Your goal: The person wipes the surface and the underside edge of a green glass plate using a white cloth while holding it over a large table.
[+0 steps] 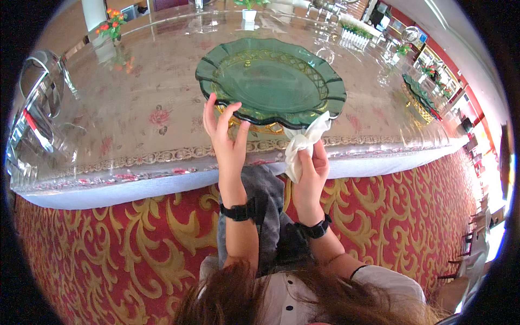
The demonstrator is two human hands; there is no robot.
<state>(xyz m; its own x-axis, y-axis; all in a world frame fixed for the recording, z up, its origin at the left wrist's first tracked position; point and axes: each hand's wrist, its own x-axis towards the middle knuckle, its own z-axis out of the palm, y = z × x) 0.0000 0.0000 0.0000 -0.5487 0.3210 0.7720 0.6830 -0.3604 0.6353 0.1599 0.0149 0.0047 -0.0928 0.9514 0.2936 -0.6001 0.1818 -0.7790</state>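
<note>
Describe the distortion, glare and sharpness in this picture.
Head view: the glossy table cover bows along its front edge, corners are black; head view: pale glare streaks that cover; head view, right rim: bright light washes out detail; head view, centre: green dish, left hand and right hand look fairly sharp.

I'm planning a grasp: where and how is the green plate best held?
Likely by its wavy rim, from the near side, hands apart: the green plate is broad and its rim overhangs the gold base, leaving an edge to pinch.
</note>
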